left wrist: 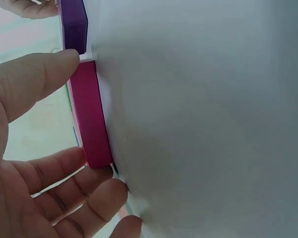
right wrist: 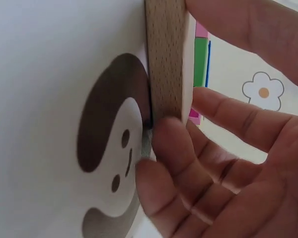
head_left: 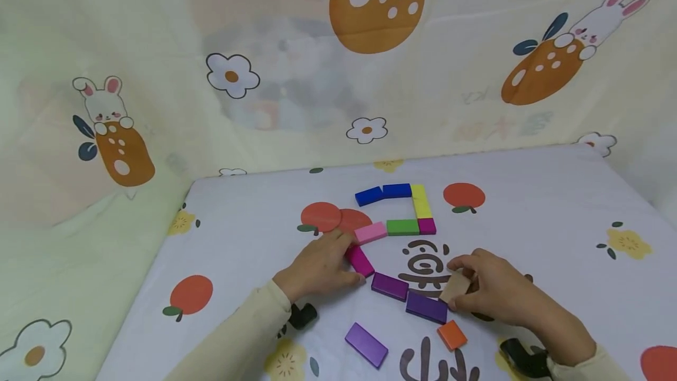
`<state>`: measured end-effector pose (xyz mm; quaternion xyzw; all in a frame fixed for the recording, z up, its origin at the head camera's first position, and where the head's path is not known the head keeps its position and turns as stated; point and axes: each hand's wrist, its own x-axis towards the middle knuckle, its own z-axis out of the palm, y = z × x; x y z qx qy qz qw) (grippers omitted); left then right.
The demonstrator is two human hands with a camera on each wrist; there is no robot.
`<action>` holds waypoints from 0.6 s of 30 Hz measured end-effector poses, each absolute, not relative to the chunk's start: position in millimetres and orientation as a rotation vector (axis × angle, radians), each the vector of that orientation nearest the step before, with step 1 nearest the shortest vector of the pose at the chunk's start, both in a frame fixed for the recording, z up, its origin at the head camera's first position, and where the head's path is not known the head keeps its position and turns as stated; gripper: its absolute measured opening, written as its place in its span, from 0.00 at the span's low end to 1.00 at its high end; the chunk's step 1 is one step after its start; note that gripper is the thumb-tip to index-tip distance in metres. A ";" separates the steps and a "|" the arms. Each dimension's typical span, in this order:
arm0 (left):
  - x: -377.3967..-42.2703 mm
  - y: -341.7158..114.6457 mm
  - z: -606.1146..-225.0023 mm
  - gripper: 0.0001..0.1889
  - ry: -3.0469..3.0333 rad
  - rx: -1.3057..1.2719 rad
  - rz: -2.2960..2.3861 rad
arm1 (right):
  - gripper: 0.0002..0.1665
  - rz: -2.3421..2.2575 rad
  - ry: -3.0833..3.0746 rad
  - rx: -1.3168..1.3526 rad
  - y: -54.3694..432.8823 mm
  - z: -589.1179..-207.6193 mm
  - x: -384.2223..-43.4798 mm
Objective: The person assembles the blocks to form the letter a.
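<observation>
Just beside the indigo block point(head_left: 426, 307), pinches a wooden block point(head_left: 455, 288), slanting lengthwise away rightward, in the right hand point(head_left: 497, 288), gripping a magenta block point(head_left: 361, 261) with the left hand point(head_left: 321, 266).

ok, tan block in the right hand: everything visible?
The tan block looks like bare wood, flat-faced and straight-edged, with fine dark flecks along one side. It sits on or just above the printed cloth, at a slant, pinched between the thumb and fingers of the right hand. Its near end is by the indigo block; whether the two touch is unclear.
</observation>
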<state>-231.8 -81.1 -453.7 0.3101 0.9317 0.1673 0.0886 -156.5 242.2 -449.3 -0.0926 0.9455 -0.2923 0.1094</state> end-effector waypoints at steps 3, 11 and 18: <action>-232.5 -83.1 -453.8 0.31 2.757 0.941 0.515 | 0.38 -0.886 2.774 -0.278 240.2 -448.2 -158.3; -235.5 -85.1 -452.6 0.32 2.717 0.975 0.535 | 0.35 -0.907 2.859 -0.263 236.0 -448.1 -162.1; -237.4 -88.6 -455.5 0.33 2.701 0.987 0.557 | 0.35 -0.908 2.856 -0.267 231.5 -447.1 -166.7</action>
